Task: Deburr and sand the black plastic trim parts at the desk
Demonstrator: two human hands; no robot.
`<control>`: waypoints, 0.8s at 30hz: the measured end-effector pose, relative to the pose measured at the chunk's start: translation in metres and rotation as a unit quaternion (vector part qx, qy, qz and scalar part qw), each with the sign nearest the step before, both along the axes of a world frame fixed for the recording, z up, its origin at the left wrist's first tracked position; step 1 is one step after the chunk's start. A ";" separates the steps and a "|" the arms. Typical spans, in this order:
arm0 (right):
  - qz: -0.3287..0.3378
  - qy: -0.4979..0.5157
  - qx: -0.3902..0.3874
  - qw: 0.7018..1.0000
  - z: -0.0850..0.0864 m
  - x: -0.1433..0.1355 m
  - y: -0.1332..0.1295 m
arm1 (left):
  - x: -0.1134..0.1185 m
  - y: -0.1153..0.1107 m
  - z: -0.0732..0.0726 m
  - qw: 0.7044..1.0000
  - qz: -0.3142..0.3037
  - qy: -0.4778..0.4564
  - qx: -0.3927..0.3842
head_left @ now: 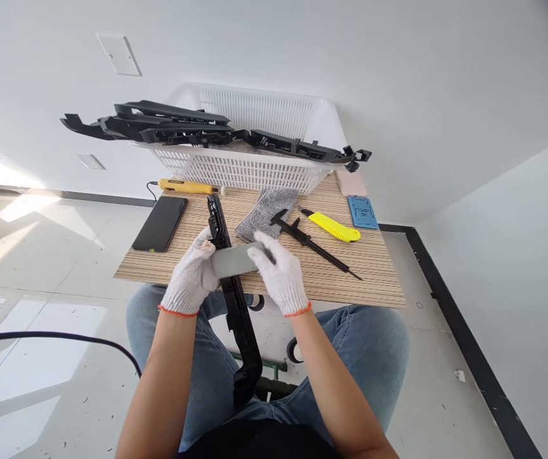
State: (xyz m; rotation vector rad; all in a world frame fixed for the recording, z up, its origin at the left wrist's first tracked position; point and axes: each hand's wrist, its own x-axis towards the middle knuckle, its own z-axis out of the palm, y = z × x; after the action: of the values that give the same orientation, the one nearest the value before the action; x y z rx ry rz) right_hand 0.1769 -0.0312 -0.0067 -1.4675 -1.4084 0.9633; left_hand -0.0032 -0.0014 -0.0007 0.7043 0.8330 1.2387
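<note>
A long black plastic trim piece [239, 319] runs from the table's front part down to my lap. My left hand [190, 274], in a white knit glove with an orange cuff, is closed around its upper part. My right hand [280, 271], gloved the same way, grips the right end of a flat grey-green strip [236, 260]. The strip lies across the trim piece, its left end by my left fingers; what it is made of I cannot tell. Behind my right hand are a folded grey cloth [264, 213] and a black caliper [310, 242].
A white basket [240, 169] with several black trim pieces [173, 124] across its top stands at the table's back. On the striped table [369, 280] lie a phone [160, 223], a yellow corded tool [185, 186], a yellow utility knife [334, 226] and a blue flat case [362, 212].
</note>
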 end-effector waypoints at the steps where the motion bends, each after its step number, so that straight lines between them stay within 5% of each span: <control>1: -0.012 0.007 0.003 1.000 0.000 0.000 0.000 | 0.000 0.000 0.000 1.000 0.000 -0.001 0.004; 5: 0.060 -0.001 0.013 0.998 -0.003 0.000 0.002 | 0.001 0.000 0.002 1.000 -0.006 0.004 -0.016; 9: -0.022 0.051 0.009 0.998 -0.005 0.001 0.003 | 0.002 0.000 0.002 1.000 0.001 -0.012 0.011; 13: 0.058 0.053 0.006 0.997 -0.003 0.001 0.001 | 0.001 0.000 0.001 1.000 -0.012 -0.001 -0.002; 16: 0.001 0.073 0.007 0.997 -0.002 0.001 0.001 | 0.001 0.001 0.001 1.000 -0.003 -0.001 0.017; 20: 0.021 0.045 -0.002 0.999 -0.006 -0.001 0.004 | 0.002 0.001 0.003 1.000 -0.011 0.011 -0.003; 24: -0.055 0.057 -0.028 0.996 -0.009 -0.002 0.005 | 0.003 0.000 0.005 1.000 -0.008 -0.005 0.022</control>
State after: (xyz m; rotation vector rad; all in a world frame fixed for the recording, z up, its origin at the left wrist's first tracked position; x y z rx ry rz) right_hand 0.1749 -0.0262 -0.0159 -1.4915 -1.2156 1.0078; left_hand 0.0002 -0.0015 0.0040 0.7371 0.7928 1.2486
